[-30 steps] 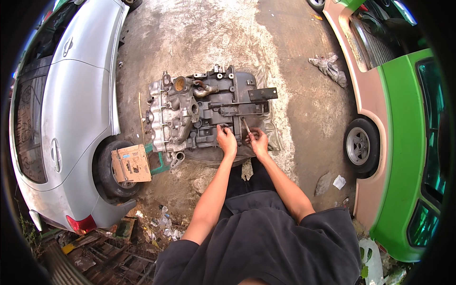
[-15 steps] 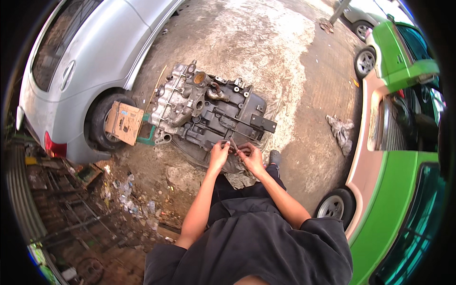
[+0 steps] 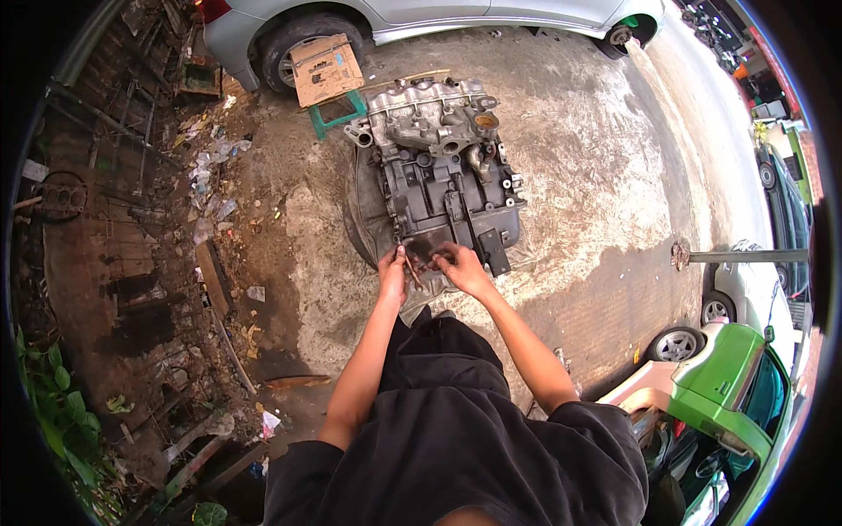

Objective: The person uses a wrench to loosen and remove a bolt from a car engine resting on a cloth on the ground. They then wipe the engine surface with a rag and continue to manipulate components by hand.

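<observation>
A dark, greasy engine block [image 3: 443,175] with a silver aluminium top part lies on a sheet on the concrete ground in front of me. Both my hands are at its near edge. My left hand [image 3: 391,270] is closed around a thin brown rod-like tool [image 3: 411,270] that points at the engine's lower face. My right hand [image 3: 462,266] rests just right of it, fingers bent and fingertips pressed on the dark metal beside the tool. Whether it pinches something small is hidden. My dark-clothed knees are right below the hands.
A silver car [image 3: 368,17] stands beyond the engine, with a cardboard box [image 3: 324,67] on a green stool [image 3: 336,117] by its wheel. A green car [image 3: 732,390] is at lower right. Scrap wood, litter and plants [image 3: 53,412] crowd the left side.
The view has swung round, so the engine now appears nearly upright and the silver car sits at the top. Both hands have stayed at the engine's near edge.
</observation>
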A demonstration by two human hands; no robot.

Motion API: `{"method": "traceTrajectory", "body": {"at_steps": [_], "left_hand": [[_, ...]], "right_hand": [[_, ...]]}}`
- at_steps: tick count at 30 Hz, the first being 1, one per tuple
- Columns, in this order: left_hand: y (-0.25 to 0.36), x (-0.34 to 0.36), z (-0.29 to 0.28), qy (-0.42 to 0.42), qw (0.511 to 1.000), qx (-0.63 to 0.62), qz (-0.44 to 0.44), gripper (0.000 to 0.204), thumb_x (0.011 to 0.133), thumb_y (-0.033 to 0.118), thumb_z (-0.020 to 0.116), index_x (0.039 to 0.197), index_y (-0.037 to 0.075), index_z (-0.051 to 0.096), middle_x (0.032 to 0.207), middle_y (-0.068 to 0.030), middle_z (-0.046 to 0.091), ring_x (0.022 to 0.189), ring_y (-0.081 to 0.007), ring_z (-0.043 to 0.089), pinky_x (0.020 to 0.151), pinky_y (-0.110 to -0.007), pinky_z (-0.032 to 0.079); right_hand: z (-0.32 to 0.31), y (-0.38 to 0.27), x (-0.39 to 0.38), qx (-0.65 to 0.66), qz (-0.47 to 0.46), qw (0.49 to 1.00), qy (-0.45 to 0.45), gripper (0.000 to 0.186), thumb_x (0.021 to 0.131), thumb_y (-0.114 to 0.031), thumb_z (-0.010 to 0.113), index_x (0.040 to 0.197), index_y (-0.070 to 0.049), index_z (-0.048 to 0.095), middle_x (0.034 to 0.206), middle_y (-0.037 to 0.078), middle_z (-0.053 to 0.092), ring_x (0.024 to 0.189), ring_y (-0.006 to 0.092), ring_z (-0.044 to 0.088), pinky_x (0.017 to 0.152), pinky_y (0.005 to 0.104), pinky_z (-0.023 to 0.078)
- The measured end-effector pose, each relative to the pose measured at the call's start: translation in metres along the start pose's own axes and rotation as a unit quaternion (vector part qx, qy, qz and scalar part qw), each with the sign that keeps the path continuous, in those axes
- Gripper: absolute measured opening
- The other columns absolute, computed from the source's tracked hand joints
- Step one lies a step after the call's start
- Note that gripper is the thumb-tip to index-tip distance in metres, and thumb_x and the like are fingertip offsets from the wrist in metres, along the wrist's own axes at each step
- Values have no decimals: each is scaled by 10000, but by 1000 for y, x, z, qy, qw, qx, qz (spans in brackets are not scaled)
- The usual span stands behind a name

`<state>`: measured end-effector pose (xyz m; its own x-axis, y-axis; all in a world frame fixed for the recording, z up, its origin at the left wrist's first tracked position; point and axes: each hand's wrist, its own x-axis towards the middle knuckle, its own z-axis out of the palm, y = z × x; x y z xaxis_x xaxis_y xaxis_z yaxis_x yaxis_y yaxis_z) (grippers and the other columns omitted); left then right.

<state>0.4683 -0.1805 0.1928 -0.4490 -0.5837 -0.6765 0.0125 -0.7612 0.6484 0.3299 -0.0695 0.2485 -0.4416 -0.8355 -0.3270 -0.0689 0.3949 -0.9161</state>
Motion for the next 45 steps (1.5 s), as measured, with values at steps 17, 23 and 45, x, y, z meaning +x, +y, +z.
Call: {"method": "traceTrajectory", "body": {"at_steps": [17,23,45], "left_hand": [[-26,-20,16,-65,982,-178,-28,323,937,32,385,1187,-95,545,1129,-225,663,873,-268,671,898,-452,593],[-52,-35,59,-7,961,-267,75,449,990,235,302,1239,-25,572,1002,-175,670,785,-231,614,737,-344,540],[-131,-25,108,294,851,-403,164,426,1005,452,307,1109,84,495,700,-56,545,509,-129,426,461,-266,328]], "right_hand": [[-75,-35,115,-401,-292,811,-310,314,854,-77,638,1148,27,595,1139,232,633,1040,413,601,887,444,508],[-88,-30,122,-328,-391,740,-438,415,821,-52,652,1214,18,537,1053,207,603,991,416,598,859,462,512],[-32,-41,163,-411,-411,638,-505,487,844,-98,658,1275,26,470,963,288,614,923,466,593,792,503,489]]}}
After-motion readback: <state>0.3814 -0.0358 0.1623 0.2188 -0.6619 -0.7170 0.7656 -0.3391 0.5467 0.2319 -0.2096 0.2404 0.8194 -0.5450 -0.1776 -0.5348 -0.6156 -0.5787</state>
